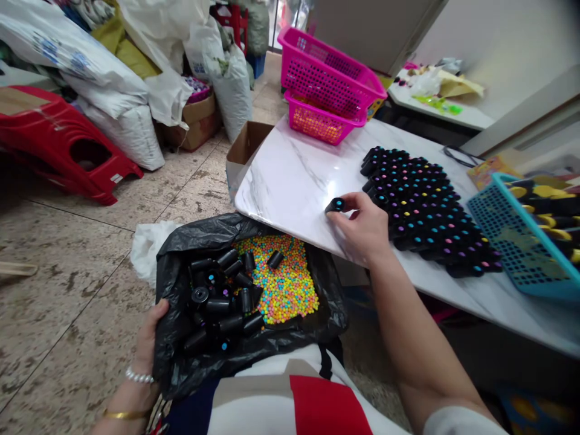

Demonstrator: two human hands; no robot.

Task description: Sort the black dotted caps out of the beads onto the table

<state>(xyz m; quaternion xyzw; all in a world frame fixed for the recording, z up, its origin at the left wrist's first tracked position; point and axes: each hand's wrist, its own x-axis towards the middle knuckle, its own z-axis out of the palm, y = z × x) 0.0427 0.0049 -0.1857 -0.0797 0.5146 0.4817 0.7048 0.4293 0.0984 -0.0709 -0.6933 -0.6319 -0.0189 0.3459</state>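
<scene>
My right hand (360,228) rests on the white marble table (294,175), fingers pinched round a small black tube (336,205) with a blue tip. Just right of it lies a packed block of black tubes (421,205) with coloured tips. My left hand (147,341) grips the edge of a black plastic bag (181,266) on my lap. Inside the bag are several loose black tubes (222,302) and a heap of small pastel-coloured beads (285,281).
A blue basket (512,254) with yellow and black items sits at the table's right. Two stacked pink baskets (326,78) stand at its far end, beside an open cardboard box (247,145). White sacks (122,115) and a red plastic piece (58,142) crowd the floor at left.
</scene>
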